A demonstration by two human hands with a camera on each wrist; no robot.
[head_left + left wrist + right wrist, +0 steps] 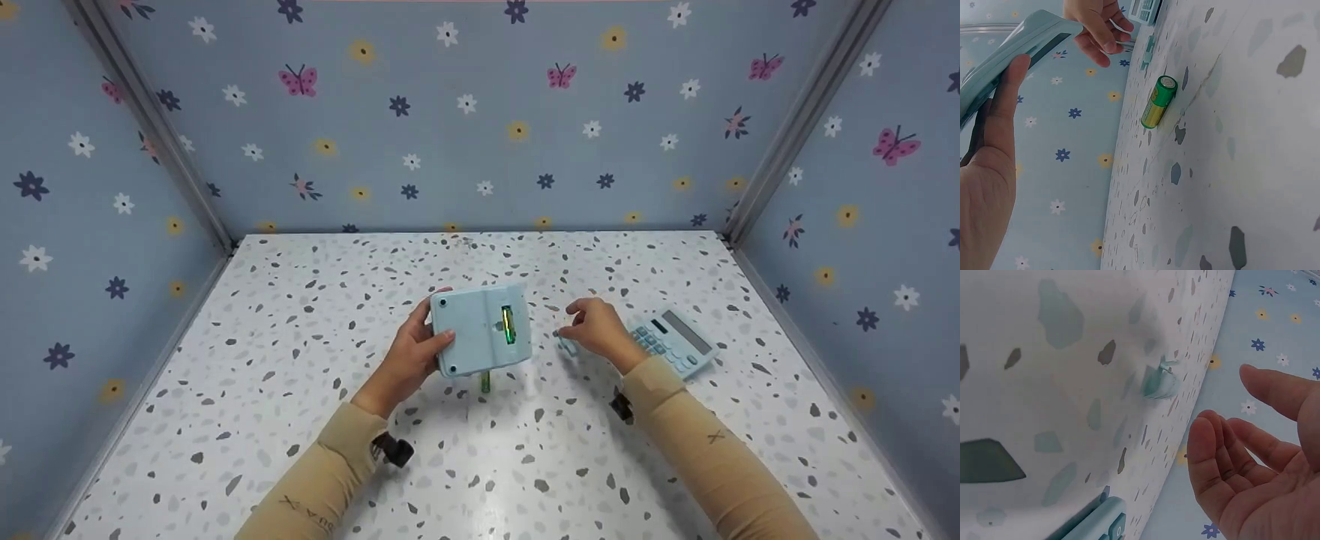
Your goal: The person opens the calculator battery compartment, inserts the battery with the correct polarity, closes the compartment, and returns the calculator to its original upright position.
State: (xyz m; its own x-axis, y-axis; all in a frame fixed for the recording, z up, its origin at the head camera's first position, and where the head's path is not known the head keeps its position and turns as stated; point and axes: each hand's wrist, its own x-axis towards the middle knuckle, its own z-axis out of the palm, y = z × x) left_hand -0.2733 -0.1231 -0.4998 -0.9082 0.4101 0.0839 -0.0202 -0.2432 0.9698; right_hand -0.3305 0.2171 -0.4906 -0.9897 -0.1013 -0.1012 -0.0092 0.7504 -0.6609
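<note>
On the white, speckled counter [510, 480], a round green-and-gold battery [485, 384] lies on its side. The left hand [414, 345] holds up a flat, pale-blue plastic box [469, 330] by its edge. The box looks light, stiff and slick; its sides seem best to grip. The right hand [598, 330] is loose and empty, near a small pale-blue plastic piece [570, 347]. Beside that hand lies a pale-blue calculator [681, 343].

Device [469, 337], at left, raised above the tabletop [525, 465] in the left grip [409, 351], one battery [510, 325] in it; loose battery [485, 384] on the surface below; small cover [568, 346] near the right grip [598, 330]; calculator [688, 346] to that grip's right; wall [480, 112] behind.
</note>
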